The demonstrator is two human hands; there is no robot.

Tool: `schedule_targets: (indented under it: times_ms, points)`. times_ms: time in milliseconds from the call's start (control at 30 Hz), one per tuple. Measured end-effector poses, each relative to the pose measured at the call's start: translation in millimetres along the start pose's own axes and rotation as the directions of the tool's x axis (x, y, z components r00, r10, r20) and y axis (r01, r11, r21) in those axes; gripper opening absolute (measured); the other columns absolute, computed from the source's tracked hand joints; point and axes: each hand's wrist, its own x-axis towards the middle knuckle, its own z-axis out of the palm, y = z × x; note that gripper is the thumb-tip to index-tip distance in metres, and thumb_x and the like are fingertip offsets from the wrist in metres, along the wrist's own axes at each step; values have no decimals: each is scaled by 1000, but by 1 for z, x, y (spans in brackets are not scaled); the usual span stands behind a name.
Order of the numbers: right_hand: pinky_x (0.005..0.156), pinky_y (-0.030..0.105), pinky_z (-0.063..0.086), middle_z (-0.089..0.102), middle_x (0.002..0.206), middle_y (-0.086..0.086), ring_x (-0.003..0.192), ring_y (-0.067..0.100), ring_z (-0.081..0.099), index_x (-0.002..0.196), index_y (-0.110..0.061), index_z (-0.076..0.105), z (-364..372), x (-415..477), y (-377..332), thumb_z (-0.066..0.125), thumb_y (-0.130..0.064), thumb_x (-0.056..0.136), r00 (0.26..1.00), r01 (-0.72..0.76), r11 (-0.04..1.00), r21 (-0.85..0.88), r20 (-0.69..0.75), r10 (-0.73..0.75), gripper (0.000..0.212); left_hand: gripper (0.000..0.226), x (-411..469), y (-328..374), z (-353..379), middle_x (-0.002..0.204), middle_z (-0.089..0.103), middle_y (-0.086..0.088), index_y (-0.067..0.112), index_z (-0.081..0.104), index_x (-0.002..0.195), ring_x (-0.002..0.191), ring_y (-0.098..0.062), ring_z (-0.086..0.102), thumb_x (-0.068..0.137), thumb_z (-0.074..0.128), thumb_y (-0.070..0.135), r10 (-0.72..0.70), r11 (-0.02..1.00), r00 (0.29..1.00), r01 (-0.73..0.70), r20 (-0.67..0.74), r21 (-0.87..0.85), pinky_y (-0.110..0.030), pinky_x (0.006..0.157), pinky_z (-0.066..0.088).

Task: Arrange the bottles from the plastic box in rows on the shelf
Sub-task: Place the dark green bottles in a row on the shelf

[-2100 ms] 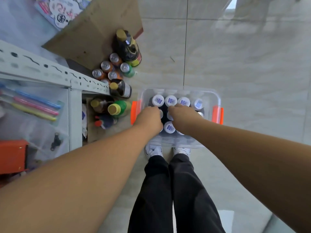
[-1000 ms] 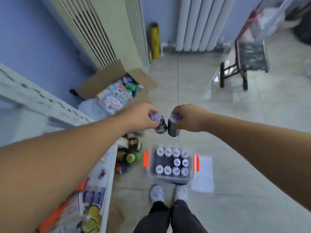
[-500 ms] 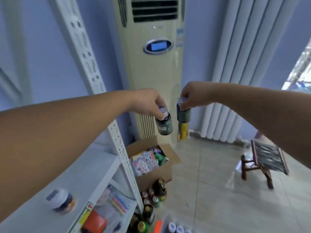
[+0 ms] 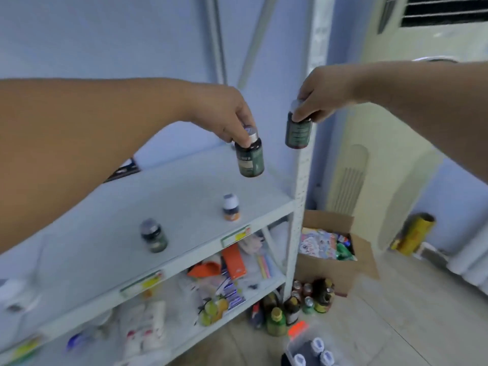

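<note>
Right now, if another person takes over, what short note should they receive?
Left hand: holds a dark green-labelled bottle by its cap above the white top shelf.
Right hand: holds a second dark bottle near the shelf post.
Done: two small bottles stand on the shelf.
Left: place both held bottles, then empty the clear plastic box on the floor.
</note>
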Motion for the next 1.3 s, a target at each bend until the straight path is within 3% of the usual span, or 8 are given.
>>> schedule_targets:
  times_ms: [100, 200, 367, 500, 700, 900, 1100, 1300]
  points:
    - [65, 31, 48, 72, 81, 14, 68, 23, 70, 76, -8, 69, 14, 17, -62, 69, -40, 80, 992, 118, 992, -33, 53, -117, 33, 19, -48, -49, -3, 96, 76, 14, 37, 76, 95, 92, -8, 72, 76, 77, 39, -141, 990, 989, 141, -52, -2, -27, 81, 54]
    - [69, 31, 48, 72, 89, 17, 83, 29, 73, 81, -5, 69, 26, 33, -122, 68, -40, 81, 971, 227, 973, -28, 88, -224, 35, 16, -86, -94, -6, 93, 75, 20, 44, 75, 90, 90, -3, 71, 75, 77, 40, -229, 973, 968, 227, -100, -29, -22, 72, 50]
    - [70, 33, 51, 72, 80, 16, 70, 28, 67, 81, -2, 68, 56, 69, -206, 69, -39, 82, 933, 334, 942, -13, 145, -329, 37, 9, -117, -163, -3, 90, 75, 11, 36, 70, 71, 84, -12, 69, 76, 77, 36, -270, 963, 959, 268, -81, -37, -35, 83, 54]
    - [54, 24, 39, 64, 67, 7, 59, 20, 55, 79, -6, 68, 89, 101, -249, 68, -40, 81, 926, 356, 934, -44, 152, -346, 35, 18, -119, -213, 16, 59, 50, 14, 20, 58, 68, 61, -13, 42, 78, 71, 29, -241, 970, 968, 241, -68, -19, -29, 65, 37]
    - [57, 27, 39, 71, 83, 14, 65, 23, 55, 83, -3, 69, 149, 151, -277, 69, -40, 80, 914, 371, 927, -61, 200, -352, 36, 18, -94, -264, 64, 67, 43, 2, 10, 56, 73, 63, -17, 37, 81, 66, 22, -196, 980, 978, 197, -68, 12, -31, 61, 30]
    - [50, 27, 29, 51, 74, 10, 64, 24, 43, 67, -6, 52, 202, 208, -287, 72, -33, 82, 885, 402, 912, -78, 287, -366, 36, 22, -55, -297, 110, 64, 43, 3, 19, 49, 65, 62, -17, 40, 80, 64, 21, -264, 964, 959, 261, -103, -45, -28, 55, 30]
    - [49, 27, 27, 40, 65, 5, 61, 22, 37, 59, -11, 40, 260, 252, -292, 67, -23, 81, 863, 413, 911, -20, 328, -384, 37, 17, -38, -315, 139, 86, 64, -9, 10, 67, 92, 81, -27, 59, 79, 64, 21, -364, 929, 931, 360, -35, -91, -40, 71, 49]
    - [48, 26, 26, 38, 63, 2, 57, 20, 35, 60, -14, 37, 301, 269, -297, 66, -17, 78, 838, 395, 914, 95, 370, -400, 35, 14, -34, -323, 154, 74, 53, 0, 11, 61, 87, 69, -19, 48, 80, 65, 23, -424, 894, 906, 418, -5, -165, -32, 62, 38]
